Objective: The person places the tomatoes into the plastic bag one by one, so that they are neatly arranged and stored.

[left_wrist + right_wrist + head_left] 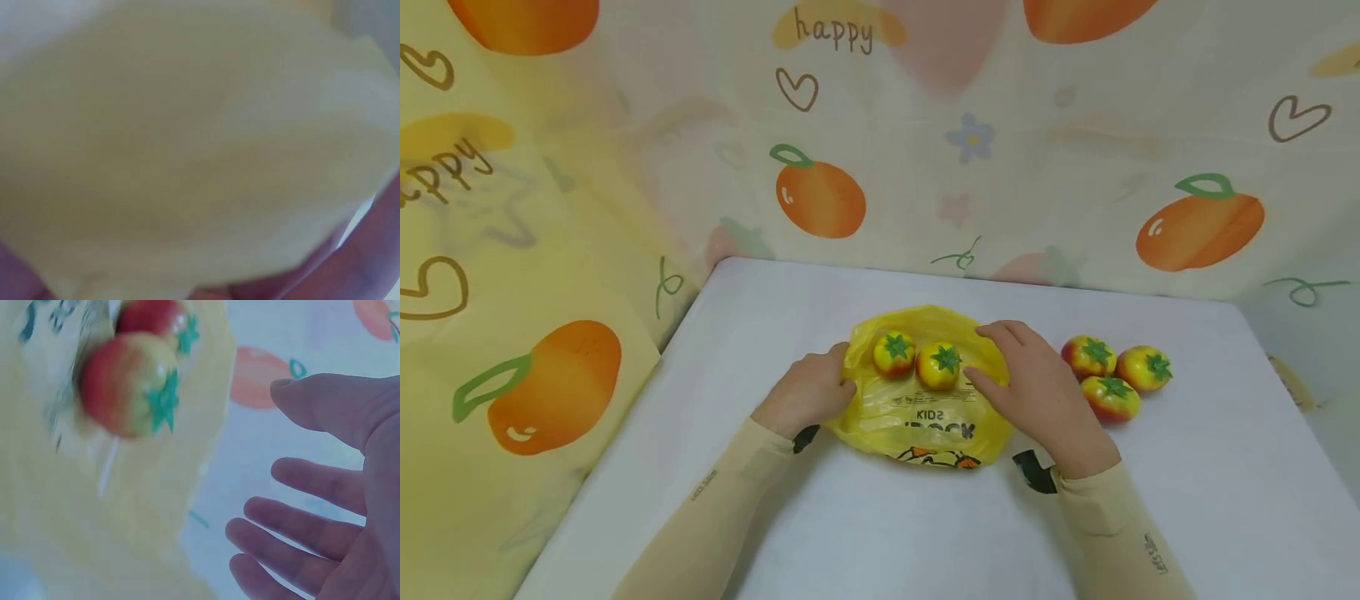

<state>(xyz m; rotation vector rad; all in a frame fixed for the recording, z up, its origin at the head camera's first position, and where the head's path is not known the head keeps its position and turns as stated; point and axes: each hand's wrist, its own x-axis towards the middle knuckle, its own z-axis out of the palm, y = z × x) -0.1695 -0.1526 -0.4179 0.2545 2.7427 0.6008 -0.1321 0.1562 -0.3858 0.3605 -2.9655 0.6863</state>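
Observation:
A thin yellow plastic bag [925,317] with dark printed letters and a cartoon lies spread on the table. Within its outline sit two shiny yellow-red fruits with green star-shaped leaf tops, the left fruit [892,357] close to the right fruit [937,367]. At the bag's left edge, my left hand [808,387] pinches the film between thumb and fingers. Over the right edge, my right hand [1043,392] has thumb and fingers spread. The right wrist view shows nothing in that right hand [331,506]. Blurred yellow film [187,137] fills most of the left wrist view, hiding much of the hand.
Three similar fruits stand clustered right of my right hand: one at the back left [1086,354], one at the right [1142,368], one in front [1108,402]. A white table [880,533] carries everything. Behind and left hangs a printed cloth [895,208].

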